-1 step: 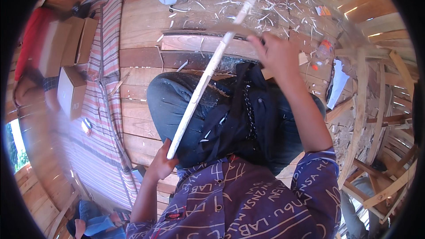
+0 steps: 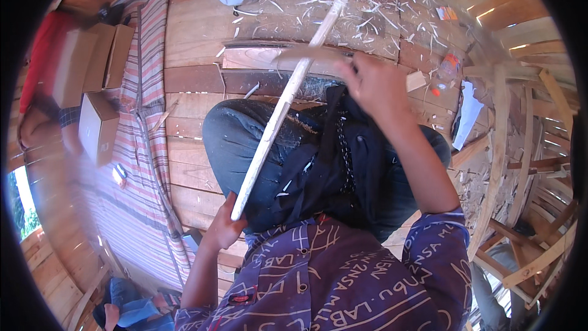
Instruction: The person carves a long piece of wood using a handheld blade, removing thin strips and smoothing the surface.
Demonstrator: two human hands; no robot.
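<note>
A long, pale, peeled wooden stick (image 2: 277,119) slants from my left hip, over my left thigh, to the far side of the floor. My left hand (image 2: 225,224) is closed around its near end. In my right hand (image 2: 376,83) is a knife (image 2: 315,54), its blade smeared by motion. The blade lies across the stick's upper half, apparently touching it. My fingers hide the knife's handle. A black cloth (image 2: 324,165) with a patterned cord covers my lap.
Wood shavings (image 2: 367,15) litter the far floor. Planks (image 2: 257,58) lie beyond my knees. A striped mat (image 2: 131,208) and cardboard boxes (image 2: 98,125) are to my left, with other people nearby. On the right are a plastic bottle (image 2: 450,67) and a wooden frame (image 2: 499,159).
My right hand has shifted a little left and nearer, carrying the knife blade across the stick. The stick's far end has tipped slightly left. My left hand stays in place.
</note>
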